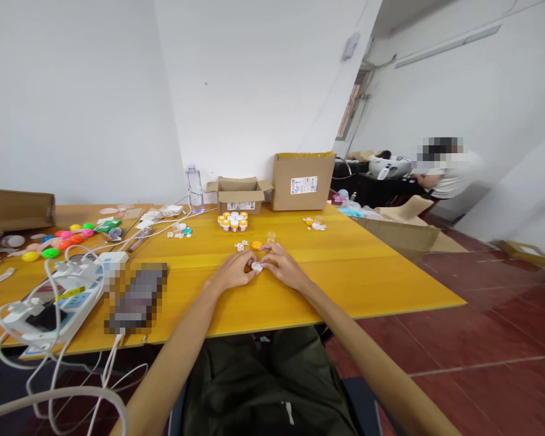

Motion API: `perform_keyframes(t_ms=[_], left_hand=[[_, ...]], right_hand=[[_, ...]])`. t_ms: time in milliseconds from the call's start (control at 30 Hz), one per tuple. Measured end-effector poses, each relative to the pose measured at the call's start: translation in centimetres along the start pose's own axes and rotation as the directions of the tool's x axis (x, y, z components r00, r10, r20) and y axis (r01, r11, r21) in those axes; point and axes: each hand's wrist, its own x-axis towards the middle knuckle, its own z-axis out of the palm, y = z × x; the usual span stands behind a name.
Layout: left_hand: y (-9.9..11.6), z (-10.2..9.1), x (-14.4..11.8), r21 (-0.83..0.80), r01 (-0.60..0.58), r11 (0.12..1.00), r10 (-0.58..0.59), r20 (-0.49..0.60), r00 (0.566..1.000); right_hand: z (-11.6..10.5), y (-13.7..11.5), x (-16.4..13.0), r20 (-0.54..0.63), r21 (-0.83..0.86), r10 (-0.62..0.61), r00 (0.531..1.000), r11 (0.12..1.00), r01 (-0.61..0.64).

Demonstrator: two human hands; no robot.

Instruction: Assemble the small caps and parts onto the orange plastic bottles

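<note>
Both my hands rest on the yellow counter (345,284): left hand (234,272) and right hand (281,266) pinch a small white cap (257,266) between fingertips. Orange lid (257,245) just beyond; jar cluster (233,221) farther back.

Both forearms reach forward, left hand (234,270) and right hand (282,266) meeting fingertip to fingertip.

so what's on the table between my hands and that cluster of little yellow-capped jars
In the head view, a small orange cap and a few tiny white pieces lie between the hands' small white piece and the jar cluster; otherwise bare tabletop.
</note>
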Motion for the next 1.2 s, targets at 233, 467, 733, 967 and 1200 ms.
perform_keyframes(t_ms=[233,467,733,967,1200], left_hand=[[-0.17,0.12,0.04,-0.02,-0.006,1.0,0.006,-0.018,1.0],[-0.18,0.12,0.09,0.002,-0.012,1.0,0.012,-0.004,1.0],[-0.07,0.07,0.05,0.002,-0.011,1.0,0.011,-0.005,1.0],[-0.1,0.08,0.08,0.0,-0.013,1.0,0.013,-0.002,1.0],[-0.05,0.04,0.12,0.017,-0.022,1.0,0.022,0.004,1.0]], right_hand=[[-0.03,0.01,-0.04,0.01,-0.023,0.001,1.0,1.0,-0.001],[-0.06,-0.1,-0.05,0.015,-0.022,-0.001,1.0,1.0,0.001],[-0.13,-0.27,0.05,0.015,-0.038,-0.003,1.0,0.999,0.004],[-0.05,-0.32,0.03,0.014,-0.043,-0.001,1.0,0.999,0.002],[-0.14,-0.38,0.08,0.026,-0.049,-0.003,1.0,0.999,0.005]])
